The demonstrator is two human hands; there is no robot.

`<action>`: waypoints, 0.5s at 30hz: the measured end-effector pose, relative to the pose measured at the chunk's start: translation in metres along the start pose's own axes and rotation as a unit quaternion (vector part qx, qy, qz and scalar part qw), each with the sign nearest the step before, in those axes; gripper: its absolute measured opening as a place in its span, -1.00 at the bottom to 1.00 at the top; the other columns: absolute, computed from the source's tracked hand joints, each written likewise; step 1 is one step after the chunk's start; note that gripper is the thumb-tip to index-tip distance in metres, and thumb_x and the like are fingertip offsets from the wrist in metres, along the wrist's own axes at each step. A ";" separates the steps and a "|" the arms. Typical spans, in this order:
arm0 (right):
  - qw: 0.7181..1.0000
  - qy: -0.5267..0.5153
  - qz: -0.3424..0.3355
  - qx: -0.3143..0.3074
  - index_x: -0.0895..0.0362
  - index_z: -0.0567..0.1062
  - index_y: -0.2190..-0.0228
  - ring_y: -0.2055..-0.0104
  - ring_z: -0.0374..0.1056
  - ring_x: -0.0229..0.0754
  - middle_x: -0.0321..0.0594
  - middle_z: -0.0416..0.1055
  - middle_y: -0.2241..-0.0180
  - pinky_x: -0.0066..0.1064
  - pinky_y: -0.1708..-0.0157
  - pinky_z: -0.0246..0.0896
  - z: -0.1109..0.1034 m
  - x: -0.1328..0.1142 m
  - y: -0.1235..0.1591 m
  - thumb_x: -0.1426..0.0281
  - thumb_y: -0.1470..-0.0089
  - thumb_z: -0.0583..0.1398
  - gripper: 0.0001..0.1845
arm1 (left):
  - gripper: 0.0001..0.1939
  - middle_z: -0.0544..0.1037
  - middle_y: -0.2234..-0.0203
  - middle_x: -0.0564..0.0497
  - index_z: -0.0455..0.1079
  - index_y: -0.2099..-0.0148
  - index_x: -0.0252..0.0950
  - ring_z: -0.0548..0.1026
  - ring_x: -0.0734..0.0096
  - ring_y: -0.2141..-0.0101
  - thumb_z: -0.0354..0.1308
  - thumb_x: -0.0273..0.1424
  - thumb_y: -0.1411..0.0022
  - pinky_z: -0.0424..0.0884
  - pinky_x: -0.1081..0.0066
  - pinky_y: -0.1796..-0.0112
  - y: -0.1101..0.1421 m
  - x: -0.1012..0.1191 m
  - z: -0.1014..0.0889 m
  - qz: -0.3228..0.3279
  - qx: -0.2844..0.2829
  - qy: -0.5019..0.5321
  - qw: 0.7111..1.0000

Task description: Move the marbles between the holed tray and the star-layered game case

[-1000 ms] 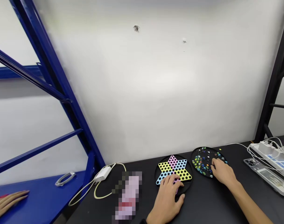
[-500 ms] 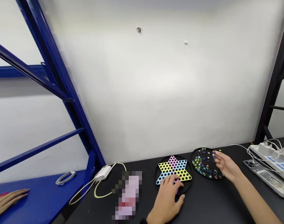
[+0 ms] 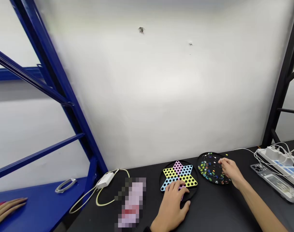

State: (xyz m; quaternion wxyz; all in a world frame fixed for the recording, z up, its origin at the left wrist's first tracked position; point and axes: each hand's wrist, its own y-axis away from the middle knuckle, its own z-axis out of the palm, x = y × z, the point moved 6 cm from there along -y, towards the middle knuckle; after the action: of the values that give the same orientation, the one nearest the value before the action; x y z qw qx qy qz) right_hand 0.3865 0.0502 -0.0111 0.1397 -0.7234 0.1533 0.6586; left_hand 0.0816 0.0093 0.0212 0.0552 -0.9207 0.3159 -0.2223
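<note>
Reaching forward, the person's left hand [image 3: 172, 203] lies over the near end of a star-shaped board [image 3: 178, 174], its fingers resting on the pink point there and its thumb spread apart from them. The board is patterned in pink, yellow and light blue, dotted with dark holes, and sits inside a round black tray [image 3: 160, 182]. The right hand [image 3: 230, 172] is at the right side of a second round tray [image 3: 218, 160], its fingers curled together; whether they pinch anything, I cannot tell.

Multicoloured glass marbles [image 3: 206, 169] lie in that second tray, mostly toward its left and near sides. The two trays stand side by side on a black table [image 3: 209, 206], close to a pale wall [image 3: 161, 96].

Right of the right hand lies a flat grey case [image 3: 276, 183], and beyond it a white power strip [image 3: 285, 164] with plugs and tangled white cables. Left of the left hand there is a pixelated pinkish item [image 3: 134, 196], then a white adapter [image 3: 105, 180] with a cream cable [image 3: 105, 204]. Farther left, on a blue table [image 3: 42, 206], rest a coiled grey cable [image 3: 64, 186] and another person's hand [image 3: 9, 207]. A blue metal frame [image 3: 75, 112] rises behind that table.
</note>
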 end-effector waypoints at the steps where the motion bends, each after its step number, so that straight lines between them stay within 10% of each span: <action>1: 0.994 0.105 -0.025 0.011 0.08 0.39 0.49 0.63 0.17 -0.29 -0.35 0.27 0.62 -0.47 0.63 0.03 0.000 -0.002 0.001 0.12 -0.12 0.09 -0.68 | -0.77 0.41 -0.07 0.01 0.40 0.09 -0.11 0.34 0.11 -0.07 0.20 -0.39 -0.17 0.26 0.08 -0.11 0.000 0.000 0.000 0.001 -0.001 -0.002 1.000; 6: 0.904 0.421 -0.061 -0.039 0.07 0.33 0.56 0.48 0.36 -0.16 -0.25 0.41 0.56 -0.39 0.44 0.07 0.012 -0.006 0.012 0.12 -0.25 -0.04 -0.55 | -0.75 0.41 -0.07 0.05 0.40 0.09 -0.09 0.34 0.13 -0.08 0.22 -0.41 -0.15 0.25 0.10 -0.12 -0.001 0.000 -0.002 -0.010 -0.012 -0.004 1.000; 15: 0.868 0.490 -0.050 -0.063 0.05 0.46 0.46 0.34 0.42 -0.09 -0.23 0.49 0.42 -0.38 0.39 0.10 0.014 0.001 0.018 0.20 -0.06 0.20 -0.81 | -0.75 0.41 -0.08 0.04 0.41 0.09 -0.09 0.33 0.11 -0.10 0.22 -0.41 -0.16 0.24 0.07 -0.13 -0.001 0.001 -0.003 -0.019 -0.028 0.006 0.999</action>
State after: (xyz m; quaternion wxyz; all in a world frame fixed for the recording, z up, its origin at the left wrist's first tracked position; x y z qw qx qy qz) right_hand 0.3665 0.0391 -0.0130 0.0334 -0.9670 0.1241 0.2199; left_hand 0.0821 0.0098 0.0246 0.0235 -0.9265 0.3046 -0.2198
